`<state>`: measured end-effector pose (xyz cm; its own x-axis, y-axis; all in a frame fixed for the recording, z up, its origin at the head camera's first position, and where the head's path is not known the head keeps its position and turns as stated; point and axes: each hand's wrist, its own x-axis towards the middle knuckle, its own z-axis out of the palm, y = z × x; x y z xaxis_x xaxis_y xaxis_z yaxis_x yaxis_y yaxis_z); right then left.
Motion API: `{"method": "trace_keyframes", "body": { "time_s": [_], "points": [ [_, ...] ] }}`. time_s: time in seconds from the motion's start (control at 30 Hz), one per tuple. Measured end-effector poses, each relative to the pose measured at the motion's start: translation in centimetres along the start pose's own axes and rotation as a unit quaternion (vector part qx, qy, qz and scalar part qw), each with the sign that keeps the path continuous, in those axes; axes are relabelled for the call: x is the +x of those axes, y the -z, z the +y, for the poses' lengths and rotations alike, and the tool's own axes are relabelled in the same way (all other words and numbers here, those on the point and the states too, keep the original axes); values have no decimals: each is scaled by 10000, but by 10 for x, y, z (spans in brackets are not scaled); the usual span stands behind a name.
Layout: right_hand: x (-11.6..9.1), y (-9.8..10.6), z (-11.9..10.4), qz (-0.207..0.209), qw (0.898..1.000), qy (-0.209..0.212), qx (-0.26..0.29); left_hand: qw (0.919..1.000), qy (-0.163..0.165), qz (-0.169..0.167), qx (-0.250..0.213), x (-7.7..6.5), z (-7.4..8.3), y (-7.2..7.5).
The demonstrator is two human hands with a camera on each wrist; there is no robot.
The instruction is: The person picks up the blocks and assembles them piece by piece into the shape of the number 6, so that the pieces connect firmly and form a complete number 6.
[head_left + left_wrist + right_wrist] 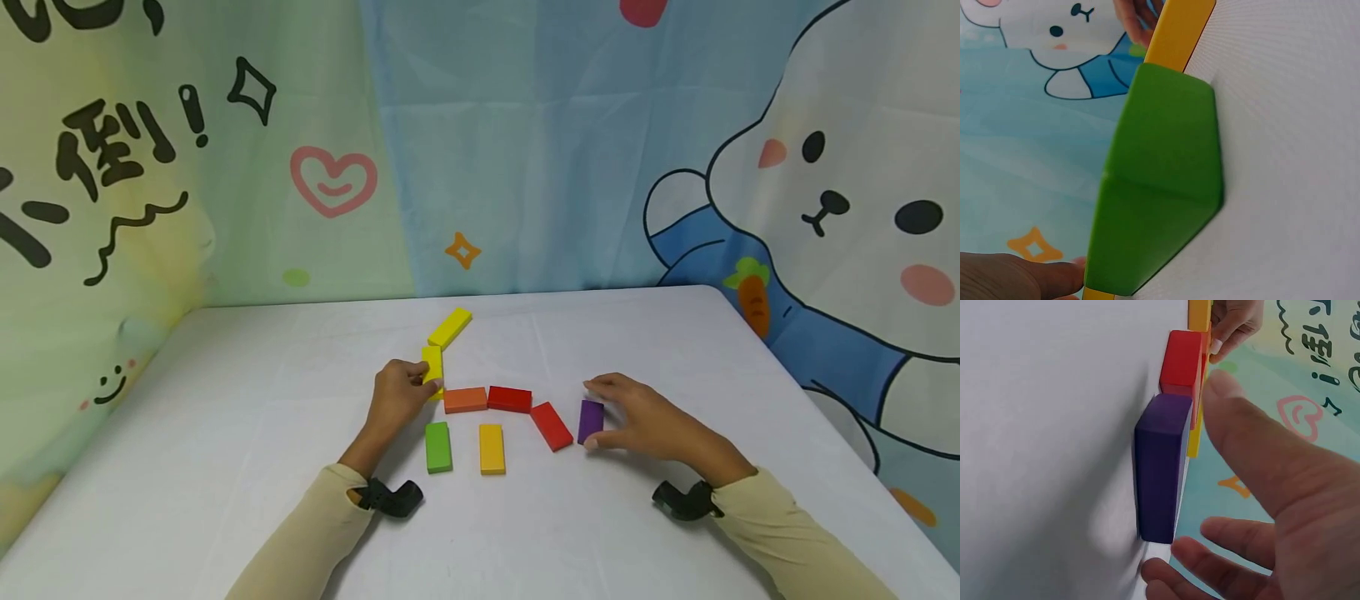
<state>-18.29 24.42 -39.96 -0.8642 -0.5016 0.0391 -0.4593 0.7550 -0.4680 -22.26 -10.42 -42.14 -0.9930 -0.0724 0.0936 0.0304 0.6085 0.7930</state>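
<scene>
My left hand (399,396) pinches a yellow block (432,357) between thumb and fingers, the block lying on the white table. Another yellow block (450,328) slants away from its far end. An orange block (465,401) and a red block (510,399) continue from its near end. A second red block (552,427) angles toward me. To its right lies a purple block (591,418); my right hand (643,421) is spread around it, thumb by the near end and fingers past the far end. The right wrist view shows the purple block (1161,469) with the thumb standing away from it.
Nearer to me lie a green block (438,447) and an orange-yellow block (492,450), set apart from the row. The white table (285,400) ends at a printed cloth backdrop (480,150). Each wrist carries a black camera (393,498).
</scene>
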Motion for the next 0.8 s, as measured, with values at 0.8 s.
{"method": "trace_keyframes", "body": {
  "time_s": [0.8],
  "points": [
    [-4, -12, -2, 181, 9990, -417, -49, 10000, 21, 2, -56, 0, 0, 0]
  ]
}}
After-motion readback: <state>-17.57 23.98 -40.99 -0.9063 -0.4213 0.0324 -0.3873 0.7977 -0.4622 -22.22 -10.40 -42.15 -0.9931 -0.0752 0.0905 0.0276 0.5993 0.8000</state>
